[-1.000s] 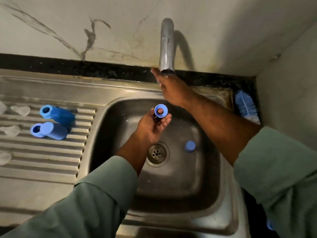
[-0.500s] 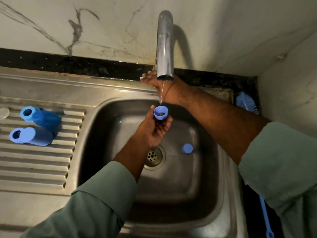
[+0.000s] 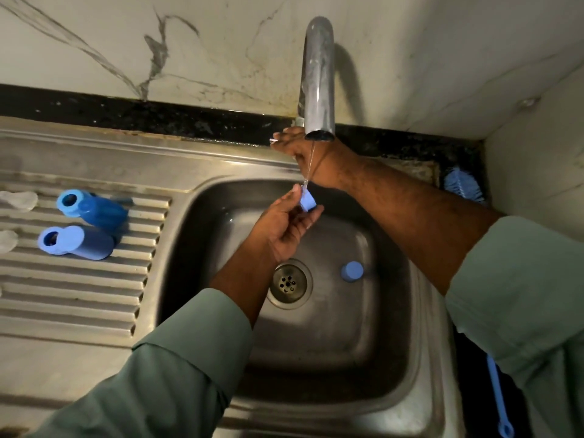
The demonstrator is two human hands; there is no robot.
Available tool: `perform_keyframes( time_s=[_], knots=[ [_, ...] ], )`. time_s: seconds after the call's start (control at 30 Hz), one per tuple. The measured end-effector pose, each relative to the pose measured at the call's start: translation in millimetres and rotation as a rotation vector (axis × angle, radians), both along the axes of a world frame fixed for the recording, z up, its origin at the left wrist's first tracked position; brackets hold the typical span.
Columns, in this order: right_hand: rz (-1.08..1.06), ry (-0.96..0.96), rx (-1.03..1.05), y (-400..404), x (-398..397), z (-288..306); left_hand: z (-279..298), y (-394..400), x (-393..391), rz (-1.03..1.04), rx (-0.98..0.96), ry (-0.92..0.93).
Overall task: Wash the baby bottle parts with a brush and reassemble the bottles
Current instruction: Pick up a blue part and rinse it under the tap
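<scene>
While both green sleeves enter from the near edge, the bottle brush handle (image 3: 496,396) hangs down along the sink's near right corner. Left forearm runs diagonally over the steel sink basin (image 3: 373,327) toward its centre, palm turned up. Drain strainer (image 3: 289,282) sits at basin centre; one blue bottle cap (image 3: 351,271) lies on the basin floor just right of it.

Left hand (image 3: 284,226) pinches a small blue bottle collar (image 3: 307,201) between thumb and fingertips, tilted, directly under a thin trickle of water (image 3: 310,162) from the faucet spout (image 3: 317,80).

Draining board, left side: two blue baby bottles (image 3: 94,213) (image 3: 79,243) lie on their sides on the ridges, open mouths facing left, touching or nearly so. Clear nipples (image 3: 19,200) (image 3: 7,240) lie at the board's left edge.

Right arm reaches across the basin's far right corner; right hand (image 3: 303,150) is at the faucet base, behind the spout. Fingers partly hidden; grip on the tap cannot be told. Brush bristles (image 3: 463,186) rest at the far right corner of the sink rim.
</scene>
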State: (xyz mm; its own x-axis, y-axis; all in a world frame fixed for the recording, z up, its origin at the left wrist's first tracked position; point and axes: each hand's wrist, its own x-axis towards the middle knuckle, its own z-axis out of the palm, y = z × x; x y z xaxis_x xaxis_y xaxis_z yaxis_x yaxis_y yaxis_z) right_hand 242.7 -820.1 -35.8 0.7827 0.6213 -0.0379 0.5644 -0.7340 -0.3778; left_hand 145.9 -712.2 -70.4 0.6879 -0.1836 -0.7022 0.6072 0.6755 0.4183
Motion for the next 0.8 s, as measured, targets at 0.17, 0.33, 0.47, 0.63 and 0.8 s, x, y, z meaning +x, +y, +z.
perform_keyframes(
  time_s=[0.17,0.33,0.47,0.63,0.8],
  knots=[
    [-0.022,-0.066,-0.056,0.1,-3.7,4.8,-2.4,-0.9,-0.4,-0.035,0.152,0.055],
    [-0.121,0.05,0.148,2.8,-11.1,7.4,-2.8,4.3,3.6,0.14,-0.074,0.112],
    [-0.107,0.154,0.138,1.9,-4.0,0.3,0.0,6.3,5.9,0.177,-0.136,0.138],
    [-0.134,0.176,0.163,2.3,-2.3,-2.7,1.8,5.0,5.0,0.113,-0.115,0.05],
    [-0.135,0.116,0.154,1.5,-1.6,-6.2,3.7,1.3,-4.0,0.056,-0.096,-0.001]
  ],
)
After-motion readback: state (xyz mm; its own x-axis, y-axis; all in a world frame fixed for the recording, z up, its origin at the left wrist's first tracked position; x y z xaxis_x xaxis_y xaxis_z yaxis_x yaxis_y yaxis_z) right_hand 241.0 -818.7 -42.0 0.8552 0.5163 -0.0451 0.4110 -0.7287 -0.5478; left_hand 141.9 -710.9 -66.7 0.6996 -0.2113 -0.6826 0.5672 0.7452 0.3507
